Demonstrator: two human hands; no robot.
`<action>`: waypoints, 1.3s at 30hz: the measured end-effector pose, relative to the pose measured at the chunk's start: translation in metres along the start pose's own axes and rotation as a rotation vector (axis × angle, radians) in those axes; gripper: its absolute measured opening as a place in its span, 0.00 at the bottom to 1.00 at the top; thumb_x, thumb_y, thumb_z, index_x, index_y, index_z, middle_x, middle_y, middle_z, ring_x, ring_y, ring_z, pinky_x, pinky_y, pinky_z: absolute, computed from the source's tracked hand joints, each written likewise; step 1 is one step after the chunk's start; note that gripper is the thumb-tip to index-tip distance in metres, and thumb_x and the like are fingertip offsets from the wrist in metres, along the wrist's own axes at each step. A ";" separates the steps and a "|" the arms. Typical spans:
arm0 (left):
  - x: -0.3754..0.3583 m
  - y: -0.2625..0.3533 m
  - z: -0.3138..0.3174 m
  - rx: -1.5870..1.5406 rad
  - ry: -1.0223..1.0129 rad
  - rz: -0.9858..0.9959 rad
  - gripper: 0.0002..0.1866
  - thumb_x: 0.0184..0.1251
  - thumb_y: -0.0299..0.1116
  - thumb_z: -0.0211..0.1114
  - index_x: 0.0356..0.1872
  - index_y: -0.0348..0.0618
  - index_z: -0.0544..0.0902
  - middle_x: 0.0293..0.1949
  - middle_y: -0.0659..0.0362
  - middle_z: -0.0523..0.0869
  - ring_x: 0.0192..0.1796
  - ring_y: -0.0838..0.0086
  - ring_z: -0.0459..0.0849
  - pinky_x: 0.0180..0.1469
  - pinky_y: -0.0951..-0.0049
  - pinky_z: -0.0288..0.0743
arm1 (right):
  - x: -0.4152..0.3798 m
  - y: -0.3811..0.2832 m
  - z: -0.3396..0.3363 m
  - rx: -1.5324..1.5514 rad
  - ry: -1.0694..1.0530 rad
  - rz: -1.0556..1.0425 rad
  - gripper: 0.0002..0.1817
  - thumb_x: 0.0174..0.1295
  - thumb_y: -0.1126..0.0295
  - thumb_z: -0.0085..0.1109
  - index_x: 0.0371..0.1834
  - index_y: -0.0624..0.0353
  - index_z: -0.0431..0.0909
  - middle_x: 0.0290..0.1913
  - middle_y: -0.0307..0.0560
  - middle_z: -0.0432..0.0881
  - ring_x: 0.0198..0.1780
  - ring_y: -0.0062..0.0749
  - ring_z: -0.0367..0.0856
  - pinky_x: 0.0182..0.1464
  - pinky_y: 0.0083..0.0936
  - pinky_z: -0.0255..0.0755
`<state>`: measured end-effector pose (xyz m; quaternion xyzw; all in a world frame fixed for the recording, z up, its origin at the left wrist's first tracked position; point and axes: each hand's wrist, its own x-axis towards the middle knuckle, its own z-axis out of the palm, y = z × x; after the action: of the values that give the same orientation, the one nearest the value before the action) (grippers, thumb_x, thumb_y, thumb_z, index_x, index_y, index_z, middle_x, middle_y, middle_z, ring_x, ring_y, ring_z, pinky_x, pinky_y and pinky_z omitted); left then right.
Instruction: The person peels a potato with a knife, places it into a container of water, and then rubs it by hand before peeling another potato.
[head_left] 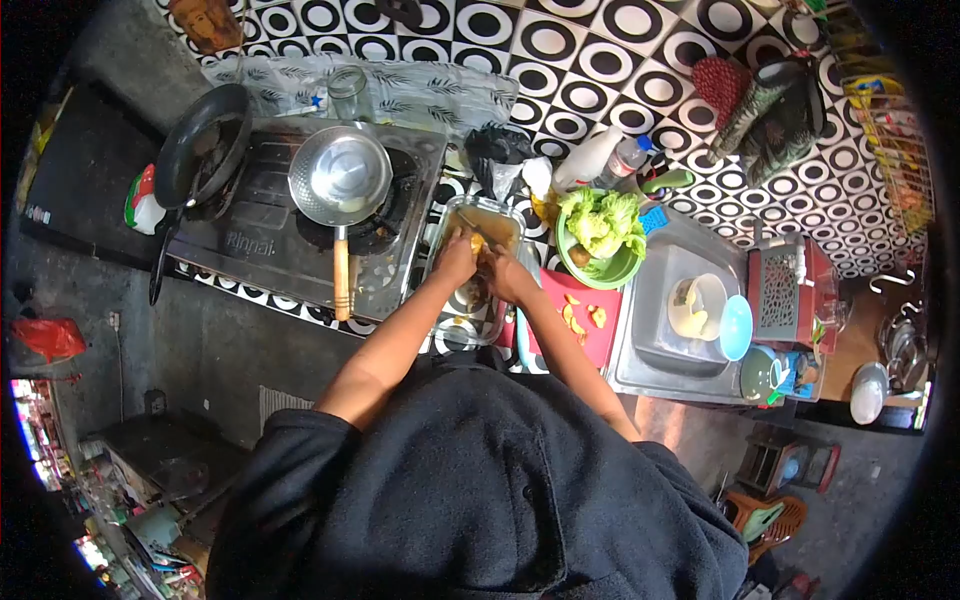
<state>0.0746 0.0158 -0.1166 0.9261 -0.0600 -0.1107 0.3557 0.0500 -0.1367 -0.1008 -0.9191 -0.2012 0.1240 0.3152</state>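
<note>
Head view: circle-patterned counter (600,60), stove (300,235), sink (680,340); both hands' grip unclear over glass dish (500,225).

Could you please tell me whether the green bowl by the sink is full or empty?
Full: the green bowl is heaped with leafy greens rising above its rim.

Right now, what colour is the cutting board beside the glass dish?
Red; the cutting board carries yellow food pieces, seen in the head view.
</note>
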 end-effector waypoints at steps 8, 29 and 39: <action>0.008 0.010 -0.021 -0.094 0.113 0.015 0.33 0.48 0.32 0.77 0.55 0.38 0.69 0.60 0.42 0.70 0.59 0.45 0.74 0.59 0.57 0.72 | 0.013 0.018 -0.009 0.194 0.152 0.152 0.21 0.53 0.75 0.49 0.52 0.64 0.79 0.47 0.66 0.82 0.50 0.56 0.81 0.53 0.39 0.74; -0.001 0.018 -0.031 -1.258 0.046 -0.163 0.17 0.75 0.46 0.55 0.52 0.44 0.74 0.47 0.61 0.78 0.52 0.74 0.76 0.57 0.70 0.69 | -0.027 -0.089 -0.048 0.253 0.241 0.046 0.42 0.49 0.76 0.53 0.73 0.70 0.53 0.75 0.64 0.54 0.72 0.54 0.61 0.72 0.36 0.58; -0.008 0.019 -0.024 -1.306 0.144 -0.152 0.17 0.75 0.47 0.54 0.51 0.44 0.73 0.46 0.59 0.77 0.51 0.74 0.76 0.55 0.70 0.70 | -0.024 -0.076 -0.036 0.189 0.249 -0.032 0.47 0.45 0.77 0.56 0.74 0.69 0.49 0.70 0.70 0.62 0.65 0.59 0.69 0.65 0.38 0.67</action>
<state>0.0717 0.0188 -0.0857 0.5266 0.1090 -0.0871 0.8386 0.0194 -0.1120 -0.0224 -0.8904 -0.1625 0.0223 0.4247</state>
